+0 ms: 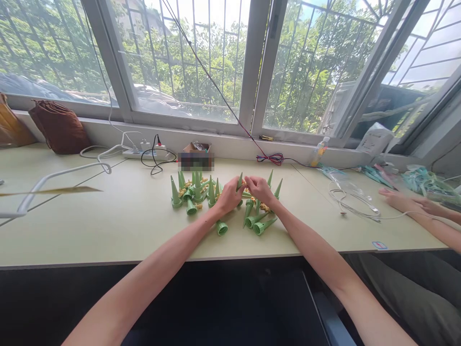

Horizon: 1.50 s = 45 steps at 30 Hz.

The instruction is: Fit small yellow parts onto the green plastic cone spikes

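Observation:
Several green plastic cones stand and lie in a cluster on the pale table, mixed with small yellow parts. My left hand is closed around one green cone, its tip pointing up. My right hand meets it at the top, fingers pinched on a small yellow piece against that cone. More cones lie on their sides just in front of both hands.
A power strip with cables and a small cardboard box sit by the window sill. A brown bag is far left. Another person's hands rest at the right beside a white cable and plastic bags.

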{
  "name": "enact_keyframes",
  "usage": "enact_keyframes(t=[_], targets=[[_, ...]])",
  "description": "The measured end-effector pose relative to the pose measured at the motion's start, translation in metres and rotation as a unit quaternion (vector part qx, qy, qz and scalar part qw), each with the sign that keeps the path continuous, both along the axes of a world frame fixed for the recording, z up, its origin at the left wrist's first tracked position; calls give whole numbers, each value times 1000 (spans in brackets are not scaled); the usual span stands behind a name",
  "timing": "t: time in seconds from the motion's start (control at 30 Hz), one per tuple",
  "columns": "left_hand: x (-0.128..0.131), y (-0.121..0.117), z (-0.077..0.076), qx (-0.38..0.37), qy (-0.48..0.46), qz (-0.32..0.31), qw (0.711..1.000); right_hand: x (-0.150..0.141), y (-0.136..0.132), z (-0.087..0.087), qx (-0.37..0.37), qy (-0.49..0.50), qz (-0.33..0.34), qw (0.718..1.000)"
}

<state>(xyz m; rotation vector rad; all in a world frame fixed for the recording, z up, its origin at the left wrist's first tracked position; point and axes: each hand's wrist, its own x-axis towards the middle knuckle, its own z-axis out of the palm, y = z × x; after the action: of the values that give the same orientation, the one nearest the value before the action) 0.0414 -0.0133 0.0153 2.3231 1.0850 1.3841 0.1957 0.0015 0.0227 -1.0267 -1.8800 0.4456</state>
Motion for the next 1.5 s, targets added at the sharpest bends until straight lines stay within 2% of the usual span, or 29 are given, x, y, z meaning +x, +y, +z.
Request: enact_keyframes(t=[0.37, 0.73, 1.0, 1.3, 1.5], targets=[[0, -1, 1, 0, -3, 4, 1000, 0, 2, -2, -15, 10, -1, 1000], [0, -1, 0, 3, 0, 5, 1000, 0, 2, -2, 7, -1, -4, 1000], [0, 0, -1, 5, 0, 9, 1000, 1, 1, -2, -16, 8, 12, 1000], [0, -1, 0, 0, -2, 1, 1000, 0, 2, -2, 3, -4, 6, 1000], [-1, -1, 1, -5, -8, 14, 1000, 1, -1, -1, -29, 13, 30, 999]])
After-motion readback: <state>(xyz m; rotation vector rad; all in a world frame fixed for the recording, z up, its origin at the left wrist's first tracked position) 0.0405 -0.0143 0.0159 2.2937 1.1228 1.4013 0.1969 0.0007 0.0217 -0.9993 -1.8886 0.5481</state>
